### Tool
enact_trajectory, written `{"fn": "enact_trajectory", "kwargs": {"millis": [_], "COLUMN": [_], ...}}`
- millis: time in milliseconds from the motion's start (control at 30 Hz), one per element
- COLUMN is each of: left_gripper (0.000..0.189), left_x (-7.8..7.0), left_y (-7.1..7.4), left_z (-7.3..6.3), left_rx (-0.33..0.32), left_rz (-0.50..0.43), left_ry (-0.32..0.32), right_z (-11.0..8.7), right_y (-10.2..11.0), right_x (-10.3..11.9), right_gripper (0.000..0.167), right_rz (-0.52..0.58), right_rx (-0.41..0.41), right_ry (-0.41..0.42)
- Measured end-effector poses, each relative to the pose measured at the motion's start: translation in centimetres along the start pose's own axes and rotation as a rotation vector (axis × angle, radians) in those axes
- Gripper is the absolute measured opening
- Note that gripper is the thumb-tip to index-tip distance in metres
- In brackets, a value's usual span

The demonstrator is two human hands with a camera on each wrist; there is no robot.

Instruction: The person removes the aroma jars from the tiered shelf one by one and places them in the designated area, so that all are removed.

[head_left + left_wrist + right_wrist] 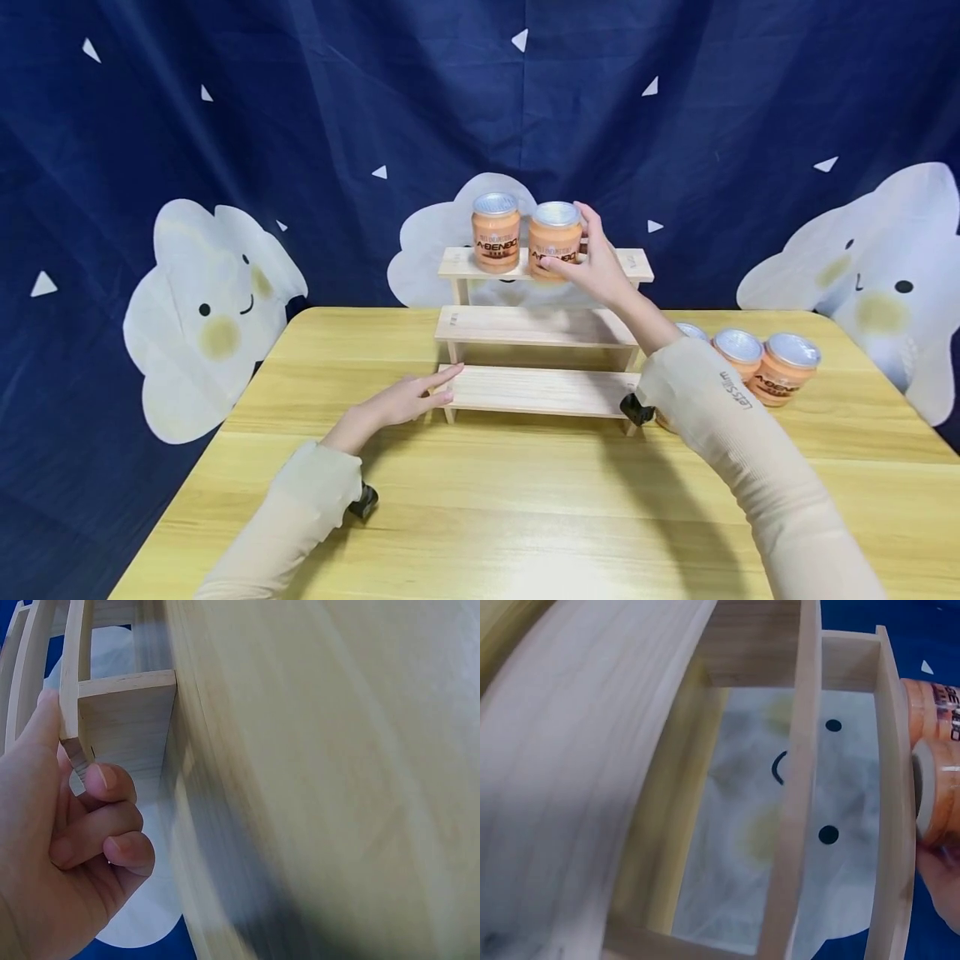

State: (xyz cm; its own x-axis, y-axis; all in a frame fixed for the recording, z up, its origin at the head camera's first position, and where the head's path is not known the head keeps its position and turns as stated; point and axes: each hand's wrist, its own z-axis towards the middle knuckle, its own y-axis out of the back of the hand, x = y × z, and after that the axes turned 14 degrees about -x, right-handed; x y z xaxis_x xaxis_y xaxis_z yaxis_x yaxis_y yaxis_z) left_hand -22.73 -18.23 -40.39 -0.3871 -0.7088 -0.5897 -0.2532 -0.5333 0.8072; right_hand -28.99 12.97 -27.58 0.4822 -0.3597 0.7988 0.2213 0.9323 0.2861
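My right hand point(600, 265) grips an orange can point(555, 237) with a silver lid, thumb on its front and fingers round its right side. It is at the top step of a three-step wooden rack point(536, 325), just right of another orange can point(495, 235) standing there. In the right wrist view the held can's pale base point(924, 791) shows close to the top board's edge. My left hand point(401, 402) is at the left end of the lowest step; in the left wrist view its thumb and index finger point(109, 784) pinch that board's end.
Several more orange cans point(783, 367) stand on the wooden table point(480, 492) right of the rack, partly hidden by my right sleeve point(720, 425). Behind the table hangs a dark blue curtain point(337, 100) with white clouds.
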Motion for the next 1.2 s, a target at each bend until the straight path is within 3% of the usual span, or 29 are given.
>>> {"fn": "enact_trajectory", "kwargs": {"millis": [133, 233, 400, 600, 833, 1200], "left_gripper": [0.058, 0.059, 0.058, 0.059, 0.059, 0.058], "left_x": [-0.1, -0.1, 0.0, 0.1, 0.1, -0.2], "left_y": [0.1, 0.1, 0.1, 0.0, 0.1, 0.1], "left_z": [0.0, 0.0, 0.0, 0.1, 0.0, 0.0], "left_rx": [0.002, 0.002, -0.005, -0.001, -0.007, -0.012], "left_rz": [0.019, 0.018, 0.022, 0.047, 0.045, 0.054], "left_ry": [-0.003, -0.007, -0.014, -0.01, -0.024, -0.05], "right_z": [-1.3, -2.0, -3.6, -6.2, -8.8, -12.1], "right_y": [1.4, 2.4, 4.1, 6.4, 9.6, 14.6], "right_x": [1.0, 0.0, -2.0, -2.8, -3.2, -4.6], "right_gripper": [0.086, 0.088, 0.09, 0.09, 0.088, 0.088], "right_rz": [0.032, 0.033, -0.065, -0.133, -0.05, -0.067], "right_rx": [0.016, 0.012, -0.042, -0.079, -0.063, -0.132], "right_ry": [-0.018, -0.013, 0.068, 0.132, 0.091, 0.034]}}
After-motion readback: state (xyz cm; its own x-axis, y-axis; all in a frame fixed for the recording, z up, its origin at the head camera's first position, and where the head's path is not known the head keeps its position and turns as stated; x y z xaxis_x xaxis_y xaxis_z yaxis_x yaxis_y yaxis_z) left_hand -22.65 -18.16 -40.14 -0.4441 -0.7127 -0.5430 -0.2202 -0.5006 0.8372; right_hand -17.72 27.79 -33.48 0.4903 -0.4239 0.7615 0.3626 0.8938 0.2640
